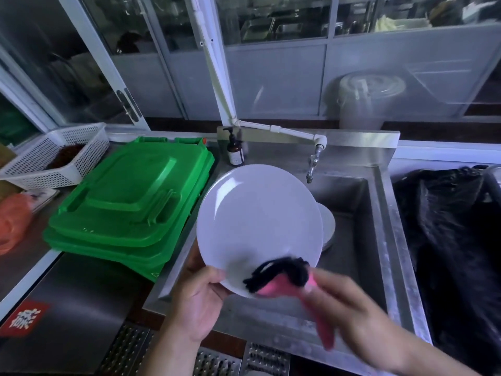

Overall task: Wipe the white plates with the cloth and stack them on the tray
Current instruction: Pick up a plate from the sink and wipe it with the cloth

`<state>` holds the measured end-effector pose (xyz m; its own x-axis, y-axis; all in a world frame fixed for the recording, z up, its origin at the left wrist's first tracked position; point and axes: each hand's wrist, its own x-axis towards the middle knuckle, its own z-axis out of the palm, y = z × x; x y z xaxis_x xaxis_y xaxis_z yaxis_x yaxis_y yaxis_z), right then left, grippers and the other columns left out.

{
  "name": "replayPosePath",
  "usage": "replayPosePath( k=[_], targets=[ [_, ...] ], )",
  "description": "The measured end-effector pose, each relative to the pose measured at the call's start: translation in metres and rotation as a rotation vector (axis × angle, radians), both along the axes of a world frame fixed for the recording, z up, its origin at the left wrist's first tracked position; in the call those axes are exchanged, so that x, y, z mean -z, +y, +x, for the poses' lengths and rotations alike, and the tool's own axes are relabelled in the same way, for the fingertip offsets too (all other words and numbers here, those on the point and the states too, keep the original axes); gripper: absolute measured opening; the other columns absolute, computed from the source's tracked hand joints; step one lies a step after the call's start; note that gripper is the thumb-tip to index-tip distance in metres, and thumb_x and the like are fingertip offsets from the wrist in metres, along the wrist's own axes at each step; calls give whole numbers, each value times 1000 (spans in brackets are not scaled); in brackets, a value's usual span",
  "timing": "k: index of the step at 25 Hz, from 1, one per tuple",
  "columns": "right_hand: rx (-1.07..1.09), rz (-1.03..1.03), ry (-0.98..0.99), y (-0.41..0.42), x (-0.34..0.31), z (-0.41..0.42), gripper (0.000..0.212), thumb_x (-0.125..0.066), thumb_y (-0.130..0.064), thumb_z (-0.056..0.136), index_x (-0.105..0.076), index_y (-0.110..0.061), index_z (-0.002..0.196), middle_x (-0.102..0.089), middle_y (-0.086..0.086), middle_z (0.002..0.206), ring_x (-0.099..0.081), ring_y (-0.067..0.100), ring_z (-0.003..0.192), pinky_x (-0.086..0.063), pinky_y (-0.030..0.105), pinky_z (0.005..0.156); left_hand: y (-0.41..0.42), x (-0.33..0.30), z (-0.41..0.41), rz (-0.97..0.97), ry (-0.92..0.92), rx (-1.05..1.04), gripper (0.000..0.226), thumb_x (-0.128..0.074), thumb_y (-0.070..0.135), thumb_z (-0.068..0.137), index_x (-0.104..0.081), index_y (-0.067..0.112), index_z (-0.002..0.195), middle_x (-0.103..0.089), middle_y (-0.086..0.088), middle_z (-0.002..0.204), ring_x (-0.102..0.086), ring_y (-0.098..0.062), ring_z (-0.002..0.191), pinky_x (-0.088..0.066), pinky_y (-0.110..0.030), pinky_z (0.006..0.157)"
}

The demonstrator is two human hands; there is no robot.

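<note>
Left hand [199, 302] grips white plate [257, 218] by its near rim, tilted above the steel sink [360, 240]; right hand [344, 302], blurred, fingers pinching pink-and-black cloth [279, 278] against plate's lower edge; more plates [328, 226] lie in the sink.

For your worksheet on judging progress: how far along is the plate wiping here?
Done: nothing shown stacked; no tray identifiable. In hand: left hand grips a plate while right hand wipes it with the cloth. Left: more plates wait in the sink.
</note>
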<state>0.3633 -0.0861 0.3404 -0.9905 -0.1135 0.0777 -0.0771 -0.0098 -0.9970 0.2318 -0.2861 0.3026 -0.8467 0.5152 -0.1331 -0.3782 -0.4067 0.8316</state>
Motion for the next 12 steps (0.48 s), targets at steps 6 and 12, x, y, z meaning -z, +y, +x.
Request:
replayPosePath(
  k=[6, 12],
  targets=[
    [753, -200, -35, 14, -16, -8, 43, -61, -56, 87, -62, -19, 63, -53, 7, 55, -49, 13, 48, -41, 18, 45, 2, -2, 13, -23, -8, 70, 67, -68, 9, 50, -75, 32, 113, -73, -6, 112, -71, -23, 99, -59, -37, 64],
    [577, 783, 266, -16, 2, -49, 49, -26, -43, 107, -31, -33, 155, -23, -18, 163, -9, 4, 152, -5, 41, 123, 27, -8, 44, -38, 98, 266, 82, -59, -1, 60, -60, 28, 137, -72, -8, 114, -65, -21, 101, -52, -33, 75]
  ],
)
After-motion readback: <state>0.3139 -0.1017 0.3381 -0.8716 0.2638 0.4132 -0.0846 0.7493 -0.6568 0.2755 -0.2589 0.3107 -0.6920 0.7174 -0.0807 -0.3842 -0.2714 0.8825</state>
